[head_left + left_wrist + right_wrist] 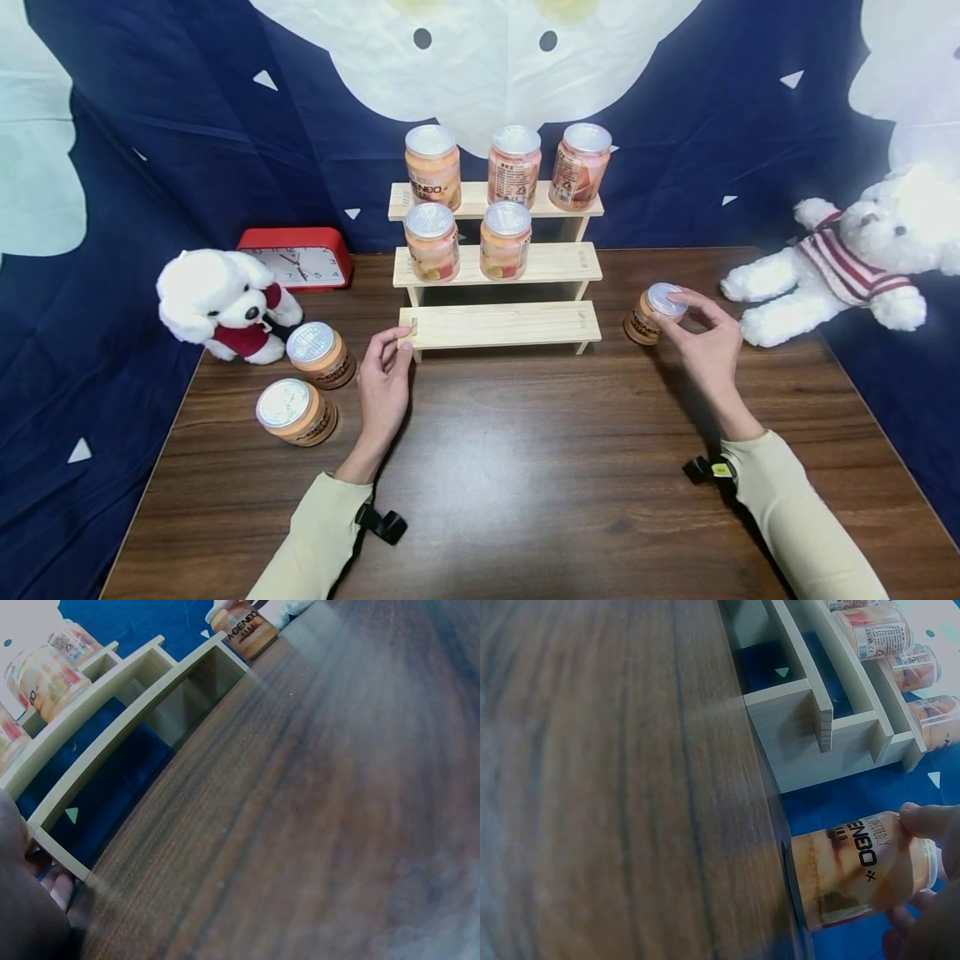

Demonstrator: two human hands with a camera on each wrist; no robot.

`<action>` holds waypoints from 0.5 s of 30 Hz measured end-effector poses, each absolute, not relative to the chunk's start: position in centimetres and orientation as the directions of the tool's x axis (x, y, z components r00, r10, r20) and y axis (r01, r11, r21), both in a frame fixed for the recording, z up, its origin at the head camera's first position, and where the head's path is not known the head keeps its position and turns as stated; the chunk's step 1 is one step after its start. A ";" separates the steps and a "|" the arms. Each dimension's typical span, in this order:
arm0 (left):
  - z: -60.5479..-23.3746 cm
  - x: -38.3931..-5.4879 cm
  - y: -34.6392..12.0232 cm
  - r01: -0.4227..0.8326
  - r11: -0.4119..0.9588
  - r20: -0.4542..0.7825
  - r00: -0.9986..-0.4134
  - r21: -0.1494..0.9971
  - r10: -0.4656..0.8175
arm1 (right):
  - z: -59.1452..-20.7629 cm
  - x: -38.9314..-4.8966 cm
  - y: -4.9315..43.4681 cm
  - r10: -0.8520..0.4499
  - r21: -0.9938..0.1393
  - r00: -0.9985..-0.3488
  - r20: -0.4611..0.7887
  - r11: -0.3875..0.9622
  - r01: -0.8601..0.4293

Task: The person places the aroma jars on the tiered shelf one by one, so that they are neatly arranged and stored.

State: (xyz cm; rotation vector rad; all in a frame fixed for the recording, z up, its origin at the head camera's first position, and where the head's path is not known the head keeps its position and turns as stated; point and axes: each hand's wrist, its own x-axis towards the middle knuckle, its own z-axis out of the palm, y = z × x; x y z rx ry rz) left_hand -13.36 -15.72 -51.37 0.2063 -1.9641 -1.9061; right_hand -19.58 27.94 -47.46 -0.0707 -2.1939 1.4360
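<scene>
The wooden rack (501,327) stands on the table (510,467) and carries five lidded jars: three upper jars (513,171) on the top tier and two middle jars (505,243) on the tier below. Two left jars (325,360) stand on the table to the left of the rack. The right-hand jar (643,323) stands on the table to the right of the rack, apart from it. The jars show orange and pink through or on their walls; you cannot tell print from contents.

On the right-hand jar, you can read the letters "ENBO"; the small print on the upper jars is too small to read.

Your right hand (707,337) pinches the right-hand jar near its lid, thumb and fingers narrowed to its width. Your left hand (384,387) grips the left end of the bottom tier, fingers nearly closed around the board.
</scene>
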 end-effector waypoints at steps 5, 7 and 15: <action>-51.3 -13.4 -15.7 0.160 0.064 0.172 -0.912 0.985 -0.373 | -47.3 -19.6 28.1 0.322 -0.900 -0.880 0.348 0.378 -0.217; -51.3 -13.4 -15.7 0.159 0.063 0.172 -0.912 0.985 -0.371 | -47.2 -19.6 27.9 0.329 -0.903 -0.881 0.341 0.375 -0.209; -51.4 -13.4 -15.7 0.148 0.061 0.160 -0.913 0.987 -0.375 | -46.2 -19.0 27.1 0.320 -0.859 -0.855 0.408 0.451 -0.241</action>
